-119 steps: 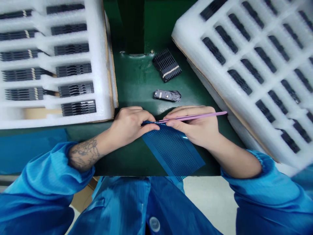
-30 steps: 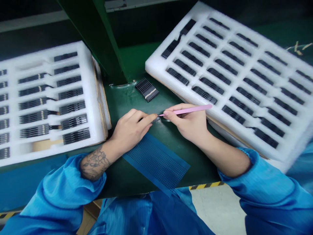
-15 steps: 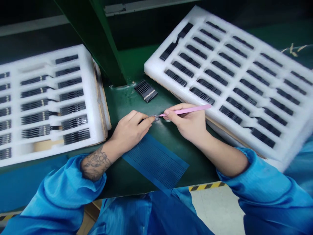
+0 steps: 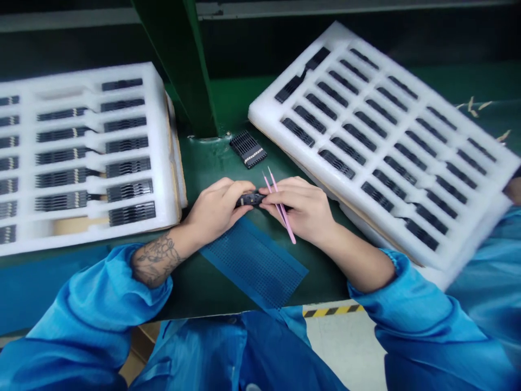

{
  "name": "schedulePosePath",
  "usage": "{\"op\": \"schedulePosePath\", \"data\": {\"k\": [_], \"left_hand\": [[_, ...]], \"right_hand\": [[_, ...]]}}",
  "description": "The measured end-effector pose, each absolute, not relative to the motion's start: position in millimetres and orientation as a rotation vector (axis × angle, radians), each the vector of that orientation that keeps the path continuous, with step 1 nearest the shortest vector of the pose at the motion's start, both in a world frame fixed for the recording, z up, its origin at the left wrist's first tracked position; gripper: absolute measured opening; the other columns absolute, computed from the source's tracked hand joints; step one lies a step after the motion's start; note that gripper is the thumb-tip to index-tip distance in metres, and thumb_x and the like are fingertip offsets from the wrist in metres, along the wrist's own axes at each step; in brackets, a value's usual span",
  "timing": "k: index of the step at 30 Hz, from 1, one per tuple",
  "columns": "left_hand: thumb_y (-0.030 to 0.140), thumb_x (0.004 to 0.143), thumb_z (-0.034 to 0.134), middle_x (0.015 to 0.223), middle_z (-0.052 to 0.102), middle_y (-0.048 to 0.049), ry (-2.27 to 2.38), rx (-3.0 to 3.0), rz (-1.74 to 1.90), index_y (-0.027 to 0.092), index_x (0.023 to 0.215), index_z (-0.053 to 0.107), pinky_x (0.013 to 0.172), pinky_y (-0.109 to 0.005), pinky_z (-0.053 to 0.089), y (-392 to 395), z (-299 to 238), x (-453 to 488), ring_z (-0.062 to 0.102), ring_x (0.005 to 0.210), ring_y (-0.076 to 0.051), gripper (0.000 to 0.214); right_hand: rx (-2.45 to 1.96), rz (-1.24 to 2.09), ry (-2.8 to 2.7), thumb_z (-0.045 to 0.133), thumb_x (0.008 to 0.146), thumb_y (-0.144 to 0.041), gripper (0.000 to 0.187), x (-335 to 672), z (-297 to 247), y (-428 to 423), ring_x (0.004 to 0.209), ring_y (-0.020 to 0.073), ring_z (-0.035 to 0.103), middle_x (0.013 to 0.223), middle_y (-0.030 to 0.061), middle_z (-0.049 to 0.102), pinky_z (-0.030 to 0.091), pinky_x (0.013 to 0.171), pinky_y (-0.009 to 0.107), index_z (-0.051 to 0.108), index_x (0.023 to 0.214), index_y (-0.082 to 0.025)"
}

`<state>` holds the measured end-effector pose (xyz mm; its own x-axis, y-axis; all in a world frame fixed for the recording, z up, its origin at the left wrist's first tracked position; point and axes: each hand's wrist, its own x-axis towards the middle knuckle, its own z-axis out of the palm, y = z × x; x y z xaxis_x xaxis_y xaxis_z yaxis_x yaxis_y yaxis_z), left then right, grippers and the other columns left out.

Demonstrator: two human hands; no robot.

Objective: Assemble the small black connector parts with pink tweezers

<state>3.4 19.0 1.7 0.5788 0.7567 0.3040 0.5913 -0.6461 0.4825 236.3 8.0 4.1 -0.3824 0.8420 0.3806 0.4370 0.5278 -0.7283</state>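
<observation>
Between the fingertips of both hands is a small dark electronic part [image 4: 251,200], with its far ends covered by the fingers. My left hand [image 4: 217,209] is closed on its left end. My right hand [image 4: 303,206] pinches its right end while also keeping hold of pink tweezers [image 4: 282,209], whose tips point up and away from the part. Just beyond the hands, a stack of black strips [image 4: 248,150] with a pale dotted band lies on the green table. Under and in front of my left hand is a blue perforated sheet [image 4: 256,263].
A white foam tray [image 4: 160,163] of black parts stands at the left, with a vacant slot near its front. Another filled foam tray [image 4: 260,106] sits at an angle on the right. A green post [image 4: 179,70] rises behind. Another person's blue sleeve [image 4: 484,260] shows at the far right.
The pink tweezers have swung from pointing left at the part to pointing upward in my right hand. My right fingers now grip the part too, and more of it shows.
</observation>
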Motion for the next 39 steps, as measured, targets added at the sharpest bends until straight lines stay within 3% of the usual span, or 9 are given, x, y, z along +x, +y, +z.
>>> {"op": "schedulePosePath", "data": {"k": [4, 8, 12, 15, 18, 21, 25, 31, 39], "left_hand": [[0.024, 0.087, 0.075, 0.109, 0.068, -0.0048, 1.187, 2.413, 0.76, 0.02, 0.119, 0.055, 0.082, -0.03, 0.056, 17, 7, 1, 0.067, 0.1, -0.02, 0.038], [0.023, 0.09, 0.07, 0.117, 0.068, -0.0113, 1.156, 2.546, 0.893, 0.016, 0.12, 0.053, 0.091, -0.039, 0.057, -5, 24, -10, 0.065, 0.108, -0.024, 0.036], [0.024, 0.092, 0.067, 0.12, 0.067, -0.016, 1.197, 2.743, 0.664, 0.012, 0.127, 0.055, 0.096, -0.047, 0.056, -42, 34, -23, 0.064, 0.112, -0.03, 0.039], [0.03, 0.092, 0.069, 0.13, 0.062, -0.0219, 1.359, 2.681, 0.475, 0.007, 0.133, 0.054, 0.105, -0.053, 0.052, -58, 27, -31, 0.058, 0.124, -0.035, 0.049], [0.029, 0.092, 0.07, 0.123, 0.066, -0.0175, 1.317, 2.595, 0.545, 0.011, 0.126, 0.06, 0.103, -0.049, 0.055, -57, 15, -36, 0.061, 0.118, -0.031, 0.04], [0.029, 0.091, 0.072, 0.109, 0.072, -0.0098, 1.17, 2.523, 0.731, 0.015, 0.113, 0.066, 0.095, -0.042, 0.058, -48, 6, -36, 0.065, 0.105, -0.024, 0.026], [0.031, 0.089, 0.074, 0.107, 0.074, -0.0085, 1.101, 2.446, 0.797, 0.015, 0.109, 0.069, 0.091, -0.039, 0.058, -41, 5, -32, 0.065, 0.103, -0.022, 0.026], [0.023, 0.095, 0.066, 0.104, 0.074, -0.0043, 1.097, 2.348, 0.737, 0.02, 0.105, 0.073, 0.094, -0.037, 0.056, -41, 7, -31, 0.063, 0.104, -0.019, 0.013], [0.047, 0.09, 0.07, 0.114, 0.072, -0.0064, 1.003, 2.493, 0.633, 0.02, 0.109, 0.075, 0.096, -0.039, 0.053, -38, 4, -36, 0.06, 0.11, -0.024, 0.033]], "right_hand": [[-1.129, 0.575, -1.925, 0.077, 0.086, -0.031, 0.004, 242, 8, 10, 0.091, 0.0253, 0.075, 0.1, 0.0037, 0.08, 0.059, 0.085, 0.045, 0.077, 0.09, -0.031], [-1.173, 0.494, -1.949, 0.076, 0.087, -0.031, 0.01, 241, 9, 13, 0.098, 0.0276, 0.074, 0.105, 0.0077, 0.079, 0.059, 0.089, 0.047, 0.076, 0.097, -0.028], [-1.136, 0.553, -1.874, 0.071, 0.09, -0.032, 0.013, 239, 8, 5, 0.105, 0.0299, 0.072, 0.114, 0.0078, 0.077, 0.057, 0.096, 0.051, 0.076, 0.102, -0.031], [-1.098, 0.772, -1.745, 0.066, 0.094, -0.042, 0.026, 238, 7, -7, 0.095, 0.0282, 0.074, 0.112, 0.0077, 0.078, 0.061, 0.085, 0.048, 0.074, 0.117, -0.033], [-1.029, 1.051, -1.637, 0.061, 0.094, -0.054, 0.042, 236, 9, -16, 0.079, 0.0243, 0.074, 0.106, 0.0091, 0.078, 0.063, 0.068, 0.042, 0.07, 0.128, -0.03], [-0.989, 1.249, -1.667, 0.067, 0.092, -0.046, 0.03, 230, 17, -18, 0.073, 0.0213, 0.072, 0.095, 0.0089, 0.077, 0.062, 0.062, 0.037, 0.078, 0.112, -0.026], [-0.973, 1.407, -1.692, 0.078, 0.083, -0.028, 0.008, 222, 23, -17, 0.07, 0.0199, 0.073, 0.082, 0.0063, 0.078, 0.06, 0.063, 0.033, 0.08, 0.087, -0.021], [-1.153, 1.44, -1.631, 0.083, 0.077, -0.028, 0.012, 222, 21, -17, 0.067, 0.0202, 0.073, 0.08, 0.0048, 0.079, 0.059, 0.061, 0.032, 0.079, 0.086, -0.022], [-1.164, 1.408, -1.665, 0.082, 0.079, -0.032, 0.008, 227, 19, -13, 0.067, 0.0203, 0.073, 0.08, 0.0016, 0.079, 0.06, 0.061, 0.034, 0.079, 0.086, -0.027]]}}
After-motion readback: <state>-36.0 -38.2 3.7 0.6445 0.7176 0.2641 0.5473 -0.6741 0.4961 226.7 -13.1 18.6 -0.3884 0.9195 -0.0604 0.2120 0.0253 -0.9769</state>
